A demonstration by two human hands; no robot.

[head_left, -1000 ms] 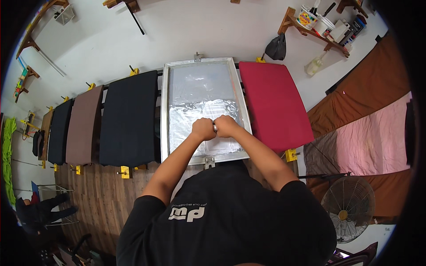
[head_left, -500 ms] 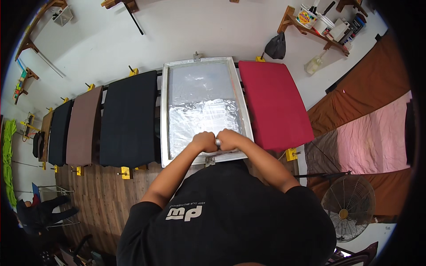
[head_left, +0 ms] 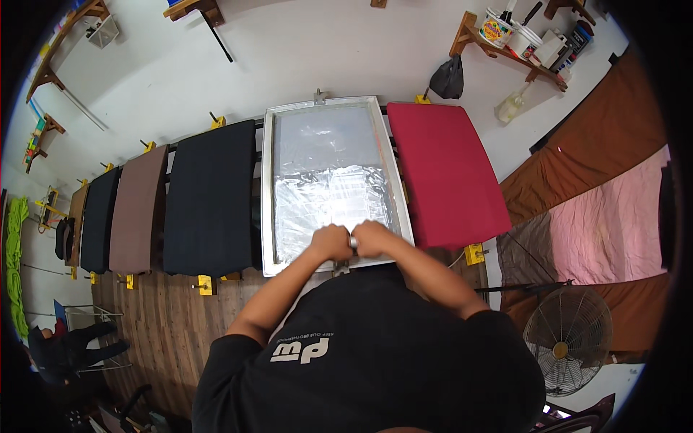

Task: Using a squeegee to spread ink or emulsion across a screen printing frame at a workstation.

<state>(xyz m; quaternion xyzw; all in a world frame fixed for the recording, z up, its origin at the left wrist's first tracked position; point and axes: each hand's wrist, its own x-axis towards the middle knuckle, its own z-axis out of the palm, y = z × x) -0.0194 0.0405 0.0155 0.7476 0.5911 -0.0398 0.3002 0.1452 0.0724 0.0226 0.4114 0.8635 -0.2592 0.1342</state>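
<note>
In front of me lies a metal-edged printing screen [head_left: 268, 180], its mesh [head_left: 326, 137] dull grey in the far half and glossy in the near half. Close to the screen's near edge, my left hand [head_left: 332, 242] and my right hand [head_left: 371, 239] sit side by side, both with fingers curled. They grip a squeegee [head_left: 353, 242], of which only a small pale part shows between the fists. The rest of it is hidden by my hands. A clamp [head_left: 320, 96] stands at the screen's far edge, and another clamp [head_left: 341, 268] at its near edge.
A red fabric-covered board [head_left: 447, 173] adjoins the screen on the right. Leftward runs a row with a black board [head_left: 209, 195] and a mauve board [head_left: 138, 206], on yellow brackets [head_left: 206, 284]. A fan [head_left: 567, 346] stands at lower right; another person [head_left: 72, 350] is at far left.
Both fists have come slightly nearer to me, toward the screen's near edge, still gripping the squeegee. The whole view has shifted a little. The screen and boards stay in place.
</note>
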